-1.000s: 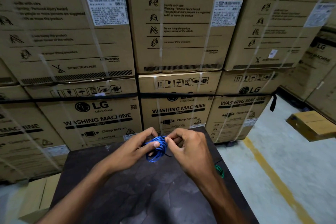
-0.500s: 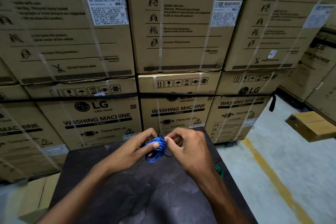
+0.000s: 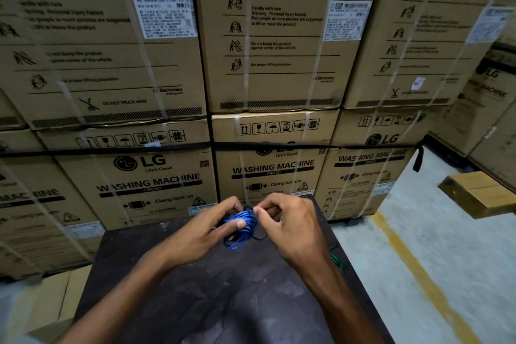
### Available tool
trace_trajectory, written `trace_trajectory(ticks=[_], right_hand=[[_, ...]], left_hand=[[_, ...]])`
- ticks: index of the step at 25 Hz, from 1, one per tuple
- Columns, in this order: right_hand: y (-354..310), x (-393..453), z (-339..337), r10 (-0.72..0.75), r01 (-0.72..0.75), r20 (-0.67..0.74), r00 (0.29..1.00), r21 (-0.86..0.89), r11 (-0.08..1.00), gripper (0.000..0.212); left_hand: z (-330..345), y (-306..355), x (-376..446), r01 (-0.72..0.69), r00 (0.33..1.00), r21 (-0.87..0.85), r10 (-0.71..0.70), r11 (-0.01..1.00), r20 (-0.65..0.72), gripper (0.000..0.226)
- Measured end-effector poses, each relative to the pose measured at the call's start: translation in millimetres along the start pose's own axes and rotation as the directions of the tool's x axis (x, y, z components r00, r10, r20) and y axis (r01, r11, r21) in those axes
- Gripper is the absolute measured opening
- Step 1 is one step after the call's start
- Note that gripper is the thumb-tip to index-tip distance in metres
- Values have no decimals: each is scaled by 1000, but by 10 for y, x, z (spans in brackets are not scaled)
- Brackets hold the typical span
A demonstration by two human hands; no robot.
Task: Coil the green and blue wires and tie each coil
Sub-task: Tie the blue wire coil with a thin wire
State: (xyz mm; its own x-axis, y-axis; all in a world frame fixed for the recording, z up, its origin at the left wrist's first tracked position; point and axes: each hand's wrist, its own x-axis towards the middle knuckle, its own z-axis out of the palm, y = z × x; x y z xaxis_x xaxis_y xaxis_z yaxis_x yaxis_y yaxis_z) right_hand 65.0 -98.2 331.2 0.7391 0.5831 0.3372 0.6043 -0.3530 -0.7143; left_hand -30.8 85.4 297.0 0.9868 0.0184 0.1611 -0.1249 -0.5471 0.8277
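Observation:
A coil of blue wire hangs over the far part of the dark table. My left hand grips the coil, thumb across its loops. My right hand pinches a thin dark strand at the coil's top, fingers curled; a dark tail of it trails below the coil. A small part of the green wire shows by the table's right edge, mostly hidden behind my right forearm.
Stacked cardboard washing machine boxes form a wall right behind the table. A small carton sits on the grey floor at the right, beyond a yellow floor line. Flat cardboard lies left of the table.
Both hands stay on the blue coil in nearly the same place. My right hand's fingertips have shifted slightly at the coil's top.

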Motion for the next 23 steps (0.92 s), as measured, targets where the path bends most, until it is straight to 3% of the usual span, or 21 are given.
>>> trace_trajectory(ticks=[6, 18, 23], right_hand=[[4, -72, -61, -29, 28, 11, 1000, 28, 999, 10], [82, 45, 63, 35, -35, 7, 999, 31, 999, 8], [132, 42, 113, 109, -109, 11, 994, 197, 974, 10]], left_hand=[[-1, -19, 2, 22, 1000, -88, -22, 996, 7, 16], [51, 45, 29, -16, 999, 24, 15, 1000, 35, 13], [18, 33, 29, 4, 1000, -5, -4, 1000, -7, 9]])
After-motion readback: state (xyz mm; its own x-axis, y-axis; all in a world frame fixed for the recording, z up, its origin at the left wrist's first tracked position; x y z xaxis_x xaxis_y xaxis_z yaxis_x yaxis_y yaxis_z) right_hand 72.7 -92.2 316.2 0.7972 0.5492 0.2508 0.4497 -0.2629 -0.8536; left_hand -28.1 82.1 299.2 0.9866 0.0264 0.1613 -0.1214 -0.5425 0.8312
